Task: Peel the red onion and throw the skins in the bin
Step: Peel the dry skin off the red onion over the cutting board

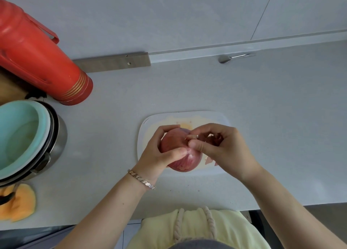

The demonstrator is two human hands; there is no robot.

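Observation:
A red onion point(185, 159) is held just above a white cutting board point(187, 117). My left hand point(159, 154) wraps around the onion's left side, thumb across its front. My right hand point(221, 145) pinches a small strip of skin point(191, 137) at the onion's top between thumb and forefinger. Small pieces of skin point(208, 161) lie on the board under my right hand. No bin is in view.
A red thermos flask point(37, 60) stands at the back left. A steel pot with a pale green bowl inside point(24, 137) sits at the left, with an orange cloth point(18, 203) in front of it. A spoon point(231, 58) lies by the wall.

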